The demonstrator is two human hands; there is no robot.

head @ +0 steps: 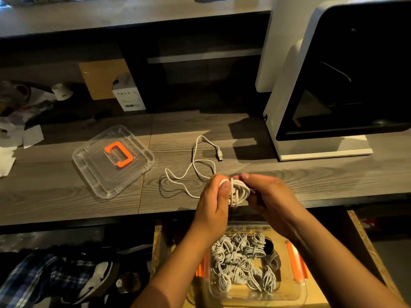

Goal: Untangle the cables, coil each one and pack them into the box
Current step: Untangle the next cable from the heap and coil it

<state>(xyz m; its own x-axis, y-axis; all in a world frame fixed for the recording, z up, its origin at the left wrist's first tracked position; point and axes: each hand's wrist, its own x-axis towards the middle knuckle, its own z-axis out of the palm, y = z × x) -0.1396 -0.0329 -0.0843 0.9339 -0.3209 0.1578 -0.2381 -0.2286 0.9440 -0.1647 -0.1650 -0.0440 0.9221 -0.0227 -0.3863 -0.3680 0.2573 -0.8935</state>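
A white USB cable [195, 165] lies partly loose on the wooden desk, its plug [219, 156] pointing right. Its near end is wound into a small coil [239, 192] held over the desk's front edge. My left hand [214, 203] grips the coil from the left, thumb across the loops. From the right, my right hand [266, 194] pinches the same coil. Below the desk stands a clear plastic box [295, 292] with orange latches, holding several coiled white cables [242, 261].
The box's clear lid [93, 174] with an orange handle lies on the desk at the left. A white machine with a dark window [333, 85] stands at the right. A small white carton [129, 96] sits at the back, papers [13, 138] at the far left.
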